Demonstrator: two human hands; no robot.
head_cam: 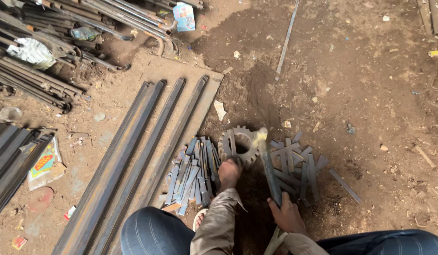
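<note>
**Two hands at a gear on a dirt floor**

Dirt floor [370, 94], brown, littered with scraps and pebbles. Long steel bars [134, 156] lie side by side on a flat board, running from bottom left up toward the centre. A heap of thinner rods and bent pipes [63, 28] fills the top left corner. One lone rod [286, 40] lies apart at the top, near the middle.

The person crouches, knees in dark striped trousers at the bottom edge, sleeves tan. Left arm reaches forward and down; the left hand [229, 172] presses on the near rim of a toothed gear [240, 145] lying flat on the dirt. Fingers are curled down at the gear, where a short strip stands on it; whether they pinch that strip cannot be told. Right hand [287, 215] is closed around the lower end of a hammer [267, 165], the handle pointing away from the body, its blurred head just above the gear's right edge.

Short flat metal strips in two piles: one stack [193, 172] left of the gear, one scattered lot [297, 165] to its right.

Packages: a flat yellow and red printed wrapper [44, 163] at the left, beside dark bars; a blue and white carton [184, 16] on the pipes at the top; a crumpled silver wrapper [33, 51] at the upper left.
</note>
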